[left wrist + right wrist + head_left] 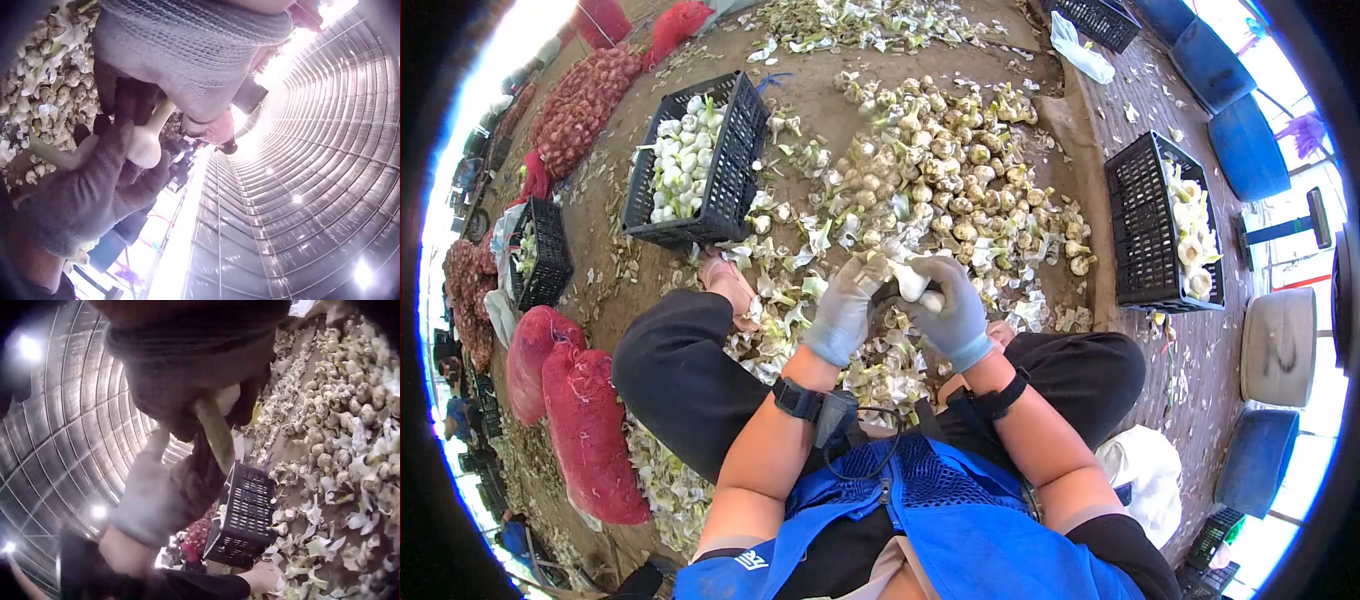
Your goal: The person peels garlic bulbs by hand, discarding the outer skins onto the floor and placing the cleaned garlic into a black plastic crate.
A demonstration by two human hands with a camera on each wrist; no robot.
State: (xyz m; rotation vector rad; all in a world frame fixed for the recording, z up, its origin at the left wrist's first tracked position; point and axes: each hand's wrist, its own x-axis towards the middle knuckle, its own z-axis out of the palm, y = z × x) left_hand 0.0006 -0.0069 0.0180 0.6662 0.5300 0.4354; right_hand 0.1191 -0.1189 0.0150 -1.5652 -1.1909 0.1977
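Both hands wear pale knit gloves and meet over the person's lap. In the head view the right hand [952, 308] grips a white garlic bulb [911, 282], with a second bulb [934, 301] tucked against its palm. The left hand [842, 312] has its fingers curled at the stalk end of the first bulb. From the left wrist, the white bulb [145, 149] shows between the right hand's thumb and fingers, and a stalked bulb [78, 155] pokes out behind them. The right wrist view shows a thick green-white stalk [215, 432] hanging below the right glove.
A heap of unpeeled garlic [965, 165] lies ahead on the ground, with peelings around it. Black crates of white garlic stand at left [745, 150] and right [1135, 230]. Red mesh sacks [590, 430] lie at far left; blue barrels [1245, 150] line the right.
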